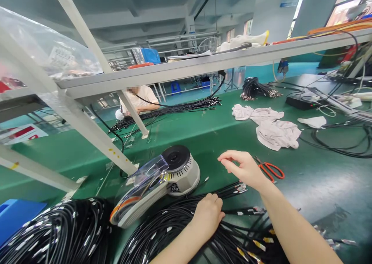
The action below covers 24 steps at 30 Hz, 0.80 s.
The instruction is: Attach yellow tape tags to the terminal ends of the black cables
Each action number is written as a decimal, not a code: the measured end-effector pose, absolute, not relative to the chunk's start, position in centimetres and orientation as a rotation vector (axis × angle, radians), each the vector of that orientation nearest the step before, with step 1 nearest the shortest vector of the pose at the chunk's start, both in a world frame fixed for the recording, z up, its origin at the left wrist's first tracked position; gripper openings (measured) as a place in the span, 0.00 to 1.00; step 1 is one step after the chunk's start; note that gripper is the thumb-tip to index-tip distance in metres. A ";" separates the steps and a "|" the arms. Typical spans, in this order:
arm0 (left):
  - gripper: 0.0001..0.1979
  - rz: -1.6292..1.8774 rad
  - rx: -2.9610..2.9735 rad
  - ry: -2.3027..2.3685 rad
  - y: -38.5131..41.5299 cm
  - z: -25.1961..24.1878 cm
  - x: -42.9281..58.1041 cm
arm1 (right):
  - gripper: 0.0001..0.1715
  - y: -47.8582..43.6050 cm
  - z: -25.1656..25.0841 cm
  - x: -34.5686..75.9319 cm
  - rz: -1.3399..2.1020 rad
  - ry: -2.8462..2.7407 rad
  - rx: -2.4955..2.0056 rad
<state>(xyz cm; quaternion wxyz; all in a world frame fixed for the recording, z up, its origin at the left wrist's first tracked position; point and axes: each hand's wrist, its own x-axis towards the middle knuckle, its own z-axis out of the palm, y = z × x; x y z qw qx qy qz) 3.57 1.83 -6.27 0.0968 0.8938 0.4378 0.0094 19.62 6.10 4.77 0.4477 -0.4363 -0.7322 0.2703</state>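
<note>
the cables (pixel 162 233) are black, the tabletop (pixel 215 134) green, the scissor handles (pixel 275 166) orange-red, the cloth (pixel 277 134) pale pink.

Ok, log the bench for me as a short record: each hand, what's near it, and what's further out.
Left hand: resting on black cables; grip unclear
Right hand: raised over the green table, nothing visible in it
Beside right wrist: red-handled scissors
Beyond left hand: pale machine with round black top
Far left: second cable bundle, next to a blue object
Beyond right hand: white cloth
Across table: another person, by more cables
</note>
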 end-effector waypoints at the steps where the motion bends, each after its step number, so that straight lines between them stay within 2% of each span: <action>1: 0.05 0.019 2.681 1.269 1.8 -6.4 3.6 | 0.08 6.1 4.8 19.6 0.662 -1.821 -1.084; 5: 0.03 0.139 2.723 1.262 2.0 -6.1 3.5 | 0.08 6.0 4.9 19.5 0.625 -1.836 -1.084; 13: 0.07 0.770 1.986 1.333 3.7 -2.6 1.3 | 0.09 6.2 6.0 22.2 0.511 -1.887 -1.254; 19: 0.06 0.826 1.882 1.287 3.9 -1.2 0.6 | 0.14 6.6 5.9 22.8 0.528 -1.865 -1.349; 24: 0.03 0.823 1.831 1.223 3.4 -0.6 0.8 | 0.12 6.1 6.2 22.2 0.653 -1.897 -1.265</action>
